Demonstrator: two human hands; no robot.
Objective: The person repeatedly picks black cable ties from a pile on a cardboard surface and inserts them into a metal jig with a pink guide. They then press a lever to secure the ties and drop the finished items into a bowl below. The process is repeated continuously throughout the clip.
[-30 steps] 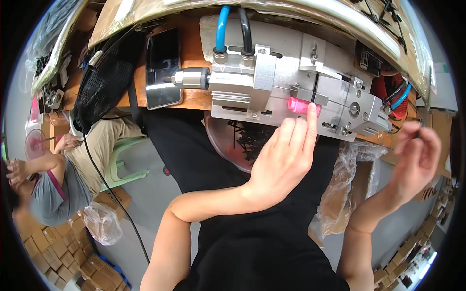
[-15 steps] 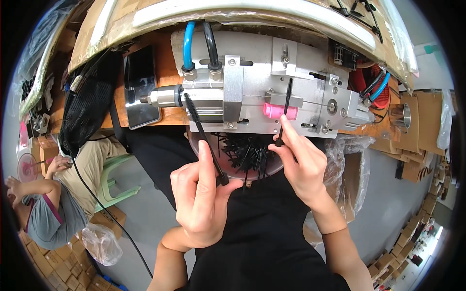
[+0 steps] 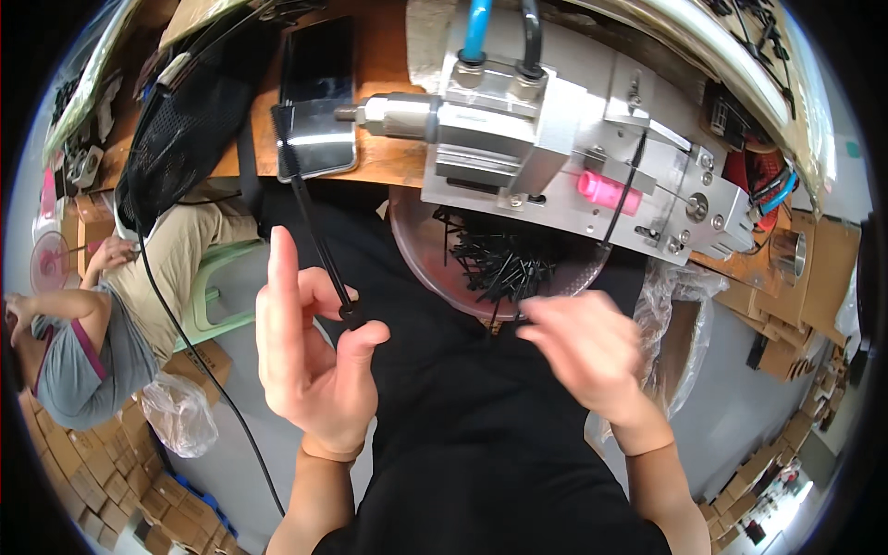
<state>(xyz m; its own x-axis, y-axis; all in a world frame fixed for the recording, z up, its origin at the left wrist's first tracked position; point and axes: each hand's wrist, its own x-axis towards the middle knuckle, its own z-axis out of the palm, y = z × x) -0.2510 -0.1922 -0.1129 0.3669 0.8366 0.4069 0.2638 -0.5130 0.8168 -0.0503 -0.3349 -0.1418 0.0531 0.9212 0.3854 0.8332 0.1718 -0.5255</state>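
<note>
Left hand [image 3: 319, 370] has the index finger sticking up, with the middle finger and thumb around the near end of a skinny black plastic brush wand [image 3: 317, 231]. Right hand [image 3: 592, 351] is a blur by the near rim of a clear round plastic bowl [image 3: 412, 236], can't tell if it's pinching anything. Second thin black wand [image 3: 622, 199] lies across a bright pink cylinder [image 3: 599, 191] on the silver metal fixture [image 3: 592, 65], far right.

A flat, dark-screened phone [image 3: 319, 65] lies on the wooden worktop [image 3: 381, 69], with a black mesh bag [image 3: 180, 148] to its left. A metal cup [image 3: 786, 253] is located near the worktop's right end. At lower left, a green stool [image 3: 222, 327], clear plastic bag [image 3: 180, 413] and cardboard boxes [image 3: 106, 472] surround a seated co-worker [image 3: 97, 370].
</note>
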